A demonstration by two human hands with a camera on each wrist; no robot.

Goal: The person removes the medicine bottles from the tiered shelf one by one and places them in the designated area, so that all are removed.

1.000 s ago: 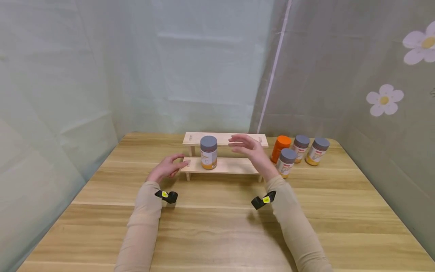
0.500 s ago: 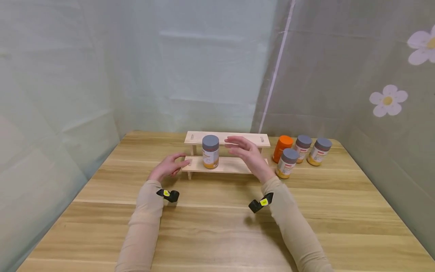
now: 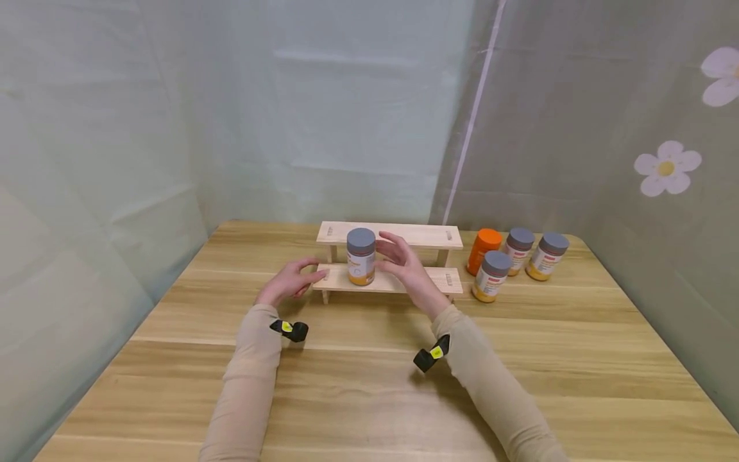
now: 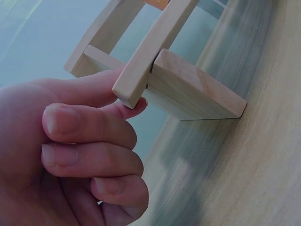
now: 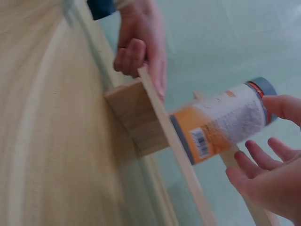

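A two-tier wooden shelf (image 3: 435,278) stands toward the back of the table. On its lower board, left of the middle, a supplement jar (image 3: 360,258) with a grey lid and white-and-yellow label stands upright. My left hand (image 3: 290,282) pinches the left end of that board between thumb and index finger; the other fingers are curled in the left wrist view. My right hand (image 3: 406,264) is at the jar's right side. In the right wrist view, its fingers (image 5: 257,162) are spread around the jar, with the thumb close to the lid.
Right of the shelf stand an orange-lidded bottle (image 3: 484,250) and several grey-lidded jars, the nearest jar (image 3: 492,277) in front of the others. The upper shelf board (image 3: 398,235) is bare. Cloth curtains (image 3: 358,128) hang behind and beside the wooden table (image 3: 358,385).
My right hand has moved left and slightly down, from over the shelf's right part to beside the jar. The left hand stays on the board's end; the head view shifts slightly.
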